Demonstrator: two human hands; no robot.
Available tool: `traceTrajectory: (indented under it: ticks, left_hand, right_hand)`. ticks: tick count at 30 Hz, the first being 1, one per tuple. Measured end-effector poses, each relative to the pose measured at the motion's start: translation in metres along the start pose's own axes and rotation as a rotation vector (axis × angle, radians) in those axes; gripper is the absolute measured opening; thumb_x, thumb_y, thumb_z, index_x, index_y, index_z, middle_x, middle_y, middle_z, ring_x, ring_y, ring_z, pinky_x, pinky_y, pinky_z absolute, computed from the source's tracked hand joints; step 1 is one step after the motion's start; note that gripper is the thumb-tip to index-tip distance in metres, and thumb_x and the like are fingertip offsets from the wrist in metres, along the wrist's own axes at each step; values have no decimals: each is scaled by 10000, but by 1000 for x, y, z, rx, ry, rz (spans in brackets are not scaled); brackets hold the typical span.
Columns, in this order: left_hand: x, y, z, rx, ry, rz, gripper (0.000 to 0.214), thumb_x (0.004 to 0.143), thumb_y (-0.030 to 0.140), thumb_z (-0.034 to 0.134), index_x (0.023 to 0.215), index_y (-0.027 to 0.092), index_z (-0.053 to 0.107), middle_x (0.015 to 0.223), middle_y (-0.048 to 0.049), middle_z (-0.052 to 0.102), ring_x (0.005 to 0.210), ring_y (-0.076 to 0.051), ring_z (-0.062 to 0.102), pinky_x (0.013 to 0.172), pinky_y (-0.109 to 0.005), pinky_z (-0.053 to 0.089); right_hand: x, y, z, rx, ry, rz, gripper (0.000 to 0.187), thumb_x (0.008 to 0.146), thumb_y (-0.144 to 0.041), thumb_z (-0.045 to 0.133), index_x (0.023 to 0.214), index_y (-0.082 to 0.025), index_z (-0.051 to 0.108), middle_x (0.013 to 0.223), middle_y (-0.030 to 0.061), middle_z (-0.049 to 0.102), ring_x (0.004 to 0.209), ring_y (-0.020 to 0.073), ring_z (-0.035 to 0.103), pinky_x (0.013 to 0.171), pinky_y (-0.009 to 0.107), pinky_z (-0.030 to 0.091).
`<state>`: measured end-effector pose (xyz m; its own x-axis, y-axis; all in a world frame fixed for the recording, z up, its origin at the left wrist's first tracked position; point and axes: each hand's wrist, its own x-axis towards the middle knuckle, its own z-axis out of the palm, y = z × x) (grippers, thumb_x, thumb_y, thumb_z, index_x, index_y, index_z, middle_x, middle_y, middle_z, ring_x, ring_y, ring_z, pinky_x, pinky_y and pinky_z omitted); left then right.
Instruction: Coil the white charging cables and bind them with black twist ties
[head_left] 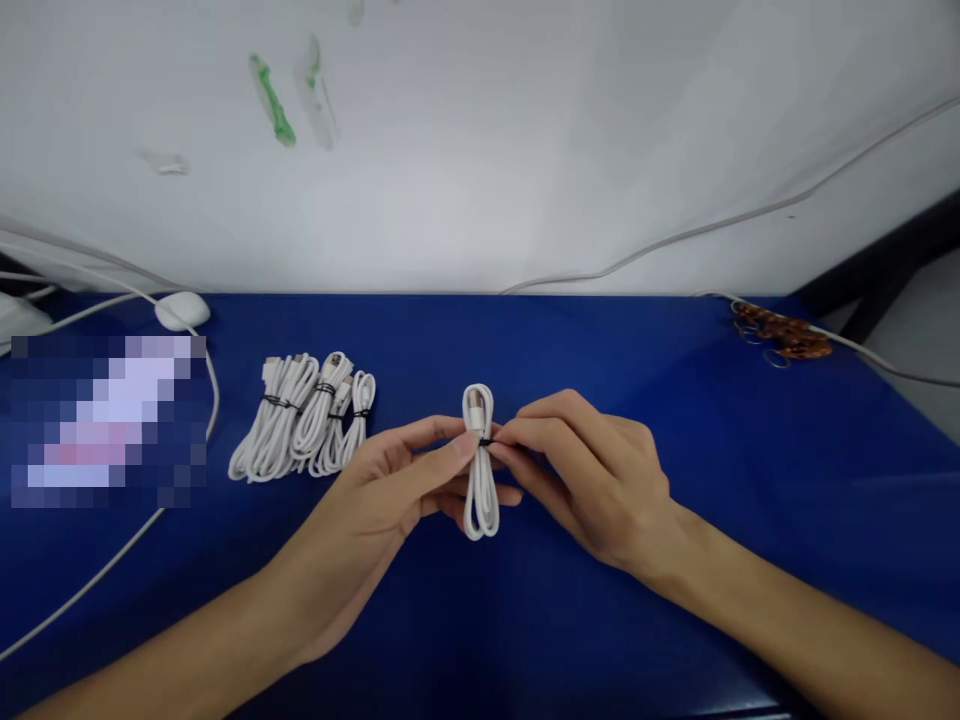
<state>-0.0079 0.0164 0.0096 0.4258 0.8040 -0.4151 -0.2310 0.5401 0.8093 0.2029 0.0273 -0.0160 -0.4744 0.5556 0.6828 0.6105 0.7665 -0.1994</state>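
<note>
A white USB cable, folded into a narrow bundle, stands upright between my two hands above the blue table. My left hand grips its middle, thumb in front and fingers behind. At the bundle's waist is a black twist tie, whose end my right hand pinches between thumb and forefinger. The cable's metal plug shows near the top loop. Left of my hands lie several similar white cable bundles, bound with black ties.
The blue table meets a pale wall at the back. A white mouse and a loose white cord are at left, beside a blurred-out patch. Brown wrapped items lie back right.
</note>
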Motion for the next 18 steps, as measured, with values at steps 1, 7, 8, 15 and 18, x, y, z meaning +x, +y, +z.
traceTrajectory:
  ticks: [1,7,8,15,18]
  left_hand:
    - [0,1,1,28,19,10,183,1007,399,795,1014,236,878,909,-36,779,873,-198,703,822,-286,572]
    - [-1,2,-1,132,72,22,158,927,333,866,1054,247,905,936,-15,735,911,-188,579,837,-265,516]
    - [-1,2,-2,130,65,22,159,931,328,862,1057,242,907,932,-18,734,922,-189,572,847,-266,507]
    - [1,1,-4,23,-47,26,191,956,363,859,1036,200,918,888,-22,688,878,-172,583,833,-272,512]
    - [1,0,-3,3,-77,32,241,969,406,855,1071,198,920,864,-33,721,866,-175,620,887,-291,533]
  right_hand:
    - [0,0,0,7,-5,-2,87,1108,-161,638,1039,-162,691,890,74,778,677,154,717,571,272,546]
    - [-3,-2,4,129,-28,50,44,1082,-139,681,1042,-143,700,912,77,750,698,153,709,582,274,535]
    - [-4,-3,4,196,-32,89,32,1081,-144,686,1052,-151,700,928,69,738,704,145,694,587,266,529]
    - [3,-6,0,851,-129,708,200,1019,-340,803,920,-214,685,774,-28,644,646,117,549,575,254,447]
    - [8,-1,0,1132,-193,943,315,879,-376,940,941,-216,675,713,-72,555,600,96,499,530,224,419]
